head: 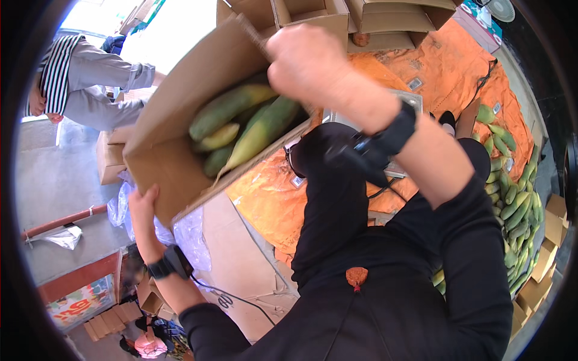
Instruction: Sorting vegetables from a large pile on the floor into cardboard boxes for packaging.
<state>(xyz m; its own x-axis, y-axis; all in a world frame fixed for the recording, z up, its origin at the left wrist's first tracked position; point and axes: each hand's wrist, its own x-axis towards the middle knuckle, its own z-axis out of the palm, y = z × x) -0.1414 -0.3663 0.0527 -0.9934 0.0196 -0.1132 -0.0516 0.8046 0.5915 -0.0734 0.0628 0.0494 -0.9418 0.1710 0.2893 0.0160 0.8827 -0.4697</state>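
Observation:
An open cardboard box (169, 185) is held up tilted before me. Several long green radishes (264, 131) lie inside, one with a thin root tail towards the near side. My left hand (143, 203) grips the box at its lower left end, thumb over the rim. At the opposite end, my right hand (307, 61) is closed on the upper edge and slightly blurred; its fingertips are hidden. Below the right forearm, a flat pale metal platform (410, 97) shows only in part between my knees and the box.
Orange sheeting (266, 203) covers the floor. Many green radishes (517, 207) are heaped at right. Empty cardboard boxes (311, 13) stand ahead. Scissors (224, 300) lie on flattened cardboard (239, 252) at left. A person in grey trousers (97, 67) stands at upper left. A cable trails from my left wrist.

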